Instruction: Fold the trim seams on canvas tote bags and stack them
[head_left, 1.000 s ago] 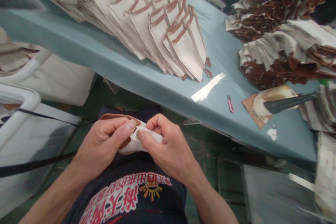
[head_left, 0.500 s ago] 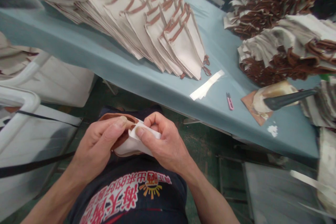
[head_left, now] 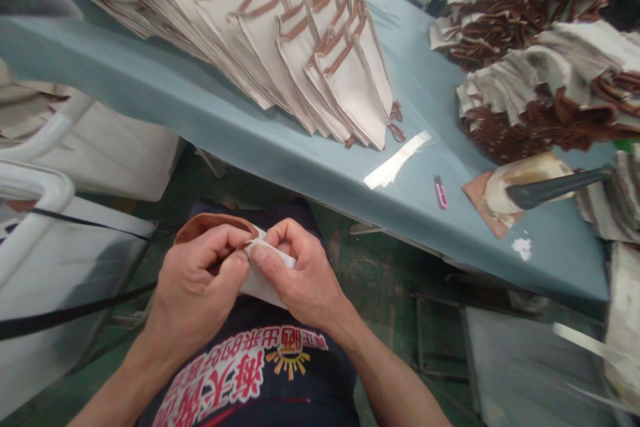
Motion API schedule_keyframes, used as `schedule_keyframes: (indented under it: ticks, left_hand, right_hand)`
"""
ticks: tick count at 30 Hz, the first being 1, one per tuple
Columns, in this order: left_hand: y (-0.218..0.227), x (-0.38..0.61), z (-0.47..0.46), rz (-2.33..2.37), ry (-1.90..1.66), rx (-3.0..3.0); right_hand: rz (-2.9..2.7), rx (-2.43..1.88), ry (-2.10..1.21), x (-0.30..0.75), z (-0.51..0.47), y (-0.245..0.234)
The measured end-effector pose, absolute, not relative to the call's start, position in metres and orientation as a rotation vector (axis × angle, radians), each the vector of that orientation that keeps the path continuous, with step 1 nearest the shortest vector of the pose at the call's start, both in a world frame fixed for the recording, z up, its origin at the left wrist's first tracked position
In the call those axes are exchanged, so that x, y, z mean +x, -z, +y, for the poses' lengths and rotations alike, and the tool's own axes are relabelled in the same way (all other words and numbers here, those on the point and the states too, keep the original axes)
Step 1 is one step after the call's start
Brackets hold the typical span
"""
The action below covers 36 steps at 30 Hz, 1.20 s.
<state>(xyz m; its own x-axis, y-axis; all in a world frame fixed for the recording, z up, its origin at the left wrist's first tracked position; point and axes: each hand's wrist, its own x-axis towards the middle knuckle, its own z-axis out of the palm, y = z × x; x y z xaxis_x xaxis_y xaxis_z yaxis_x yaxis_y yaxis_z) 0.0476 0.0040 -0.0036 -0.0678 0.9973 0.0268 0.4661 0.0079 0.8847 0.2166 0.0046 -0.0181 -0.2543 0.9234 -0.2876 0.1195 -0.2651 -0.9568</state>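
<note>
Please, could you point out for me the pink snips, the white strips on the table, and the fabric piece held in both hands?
Pink snips [head_left: 441, 193]: head view, on the handle.
White strips [head_left: 398, 160]: head view, near mid-length.
Fabric piece [head_left: 259, 285]: head view, on its white part.

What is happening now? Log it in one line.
left hand: pinches brown-and-white fabric piece; right hand: pinches white material; blue table: small pink snips, flat white strips

Stacked pouches [head_left: 350, 90], bundled cloth [head_left: 535, 80] and snips [head_left: 441, 192] on a long table [head_left: 421, 93] show a workshop.
</note>
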Motion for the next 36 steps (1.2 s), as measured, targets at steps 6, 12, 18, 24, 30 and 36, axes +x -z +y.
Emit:
schedule_keyframes:
  ticks: [6, 12, 18, 24, 30, 36]
  left_hand:
    - [0.006, 0.051, -0.007, 1.650, -1.066, 1.723]
    - [0.011, 0.052, -0.017, 1.650, -1.117, 1.780]
    - [0.012, 0.050, -0.019, 1.617, -1.092, 1.755]
    - [0.016, 0.044, -0.012, 1.461, -1.039, 1.662]
    - [0.015, 0.037, -0.003, 1.353, -0.979, 1.357]
    - [0.014, 0.027, 0.000, 1.322, -0.941, 1.291]
  right_hand:
    - [-1.328, -1.395, -1.498, 0.211, 0.001, 0.018]
    - [-1.316, -1.400, -1.434, 0.211, 0.000, 0.011]
    - [-1.167, -1.332, -1.557, 0.208, 0.000, 0.014]
    - [-0.969, -1.218, -1.767, 0.206, -0.002, 0.019]
    - [-1.012, -1.270, -1.762, 0.204, -0.007, 0.020]
    - [-1.086, -1.232, -1.791, 0.205, -0.013, 0.017]
